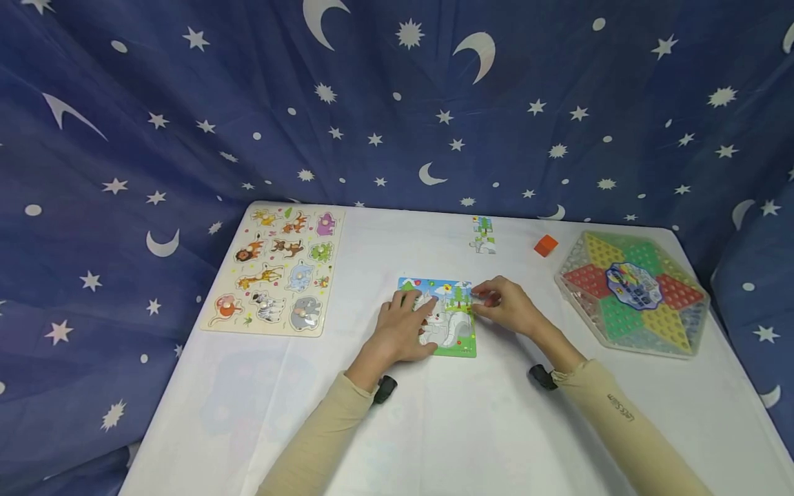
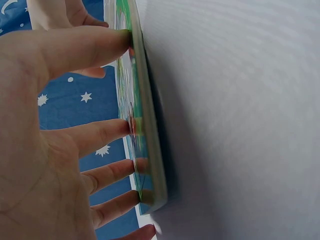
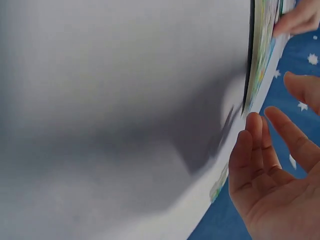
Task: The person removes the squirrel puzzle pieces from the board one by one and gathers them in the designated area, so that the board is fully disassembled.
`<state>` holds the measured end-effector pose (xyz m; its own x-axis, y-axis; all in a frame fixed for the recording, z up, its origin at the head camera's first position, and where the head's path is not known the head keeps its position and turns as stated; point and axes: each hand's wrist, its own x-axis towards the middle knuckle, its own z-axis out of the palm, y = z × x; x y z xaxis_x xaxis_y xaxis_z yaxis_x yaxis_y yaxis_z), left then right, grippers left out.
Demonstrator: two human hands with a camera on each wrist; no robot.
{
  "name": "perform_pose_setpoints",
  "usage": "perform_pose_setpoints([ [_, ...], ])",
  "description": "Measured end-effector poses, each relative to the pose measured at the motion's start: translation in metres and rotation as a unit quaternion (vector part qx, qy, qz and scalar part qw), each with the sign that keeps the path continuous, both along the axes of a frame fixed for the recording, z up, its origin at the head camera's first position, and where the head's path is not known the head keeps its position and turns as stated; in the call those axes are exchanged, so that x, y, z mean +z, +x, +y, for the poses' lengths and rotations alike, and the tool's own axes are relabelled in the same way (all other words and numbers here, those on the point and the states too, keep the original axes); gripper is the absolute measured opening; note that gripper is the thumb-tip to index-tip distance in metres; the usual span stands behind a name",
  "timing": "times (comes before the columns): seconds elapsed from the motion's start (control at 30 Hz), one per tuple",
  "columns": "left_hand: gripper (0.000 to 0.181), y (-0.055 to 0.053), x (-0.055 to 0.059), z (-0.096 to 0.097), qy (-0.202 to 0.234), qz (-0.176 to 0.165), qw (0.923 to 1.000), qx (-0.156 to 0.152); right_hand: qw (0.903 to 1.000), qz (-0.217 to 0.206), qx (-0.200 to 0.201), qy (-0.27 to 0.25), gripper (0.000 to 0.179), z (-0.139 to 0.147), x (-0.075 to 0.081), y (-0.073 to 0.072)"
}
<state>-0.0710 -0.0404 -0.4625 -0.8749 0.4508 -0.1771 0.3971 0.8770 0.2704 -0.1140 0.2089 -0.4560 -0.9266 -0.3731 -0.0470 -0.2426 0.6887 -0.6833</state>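
A small jigsaw puzzle (image 1: 455, 339) lies flat on the white table, showing a pale bushy-tailed animal on green grass with trees and sky. My left hand (image 1: 400, 329) rests over its left part; in the left wrist view the spread fingertips (image 2: 115, 172) press on the board's face. At the puzzle's upper right edge is my right hand (image 1: 510, 306). The right wrist view shows its fingers (image 3: 256, 145) loosely bent and apart from the thumb, with nothing seen between them. Behind the puzzle lie a few loose jigsaw pieces (image 1: 484, 242), some joined together.
At the left stands a wooden animal peg board (image 1: 248, 324) with several knobbed figures. An orange block (image 1: 546, 245) sits toward the back right, beside a hexagonal Chinese checkers box (image 1: 633, 293). A dark blue curtain (image 1: 372, 89) with stars and moons hangs behind the table.
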Motion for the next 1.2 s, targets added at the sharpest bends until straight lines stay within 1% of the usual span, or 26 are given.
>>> perform_pose_setpoints([
  [0.1, 0.081, -0.001, 0.000, 0.000, -0.003, 0.001, 1.0000, -0.001, 0.9999, 0.000, 0.010, 0.003, 0.033, -0.003, -0.003, 0.009],
  [0.33, 0.081, -0.001, 0.001, 0.000, -0.016, -0.004, 0.9999, -0.001, 0.9991, 0.010, 0.039, -0.010, 0.033, -0.008, -0.007, 0.022],
  [0.43, 0.081, -0.001, 0.001, 0.001, -0.016, -0.006, 0.9998, 0.001, 0.9986, 0.011, 0.052, -0.002, 0.033, -0.010, -0.009, 0.027],
  [0.57, 0.081, -0.002, 0.001, 0.002, -0.014, -0.002, 0.9999, -0.001, 0.9988, 0.000, 0.048, 0.012, 0.035, -0.012, -0.010, 0.035],
  [0.67, 0.081, -0.002, 0.001, 0.002, -0.014, -0.002, 0.9999, -0.002, 0.9991, -0.010, 0.039, 0.010, 0.036, -0.013, -0.010, 0.039],
  [0.83, 0.081, -0.001, 0.002, 0.002, -0.014, -0.009, 0.9998, 0.004, 0.9990, -0.013, 0.042, 0.009, 0.037, -0.013, -0.010, 0.045],
  [1.07, 0.081, 0.000, 0.003, 0.001, -0.009, -0.008, 0.9999, 0.005, 0.9992, -0.001, 0.040, 0.006, 0.032, -0.015, -0.010, 0.047],
  [1.2, 0.081, 0.000, 0.002, 0.001, -0.007, -0.007, 0.9999, 0.005, 0.9993, -0.003, 0.038, -0.005, 0.028, -0.015, -0.012, 0.046],
])
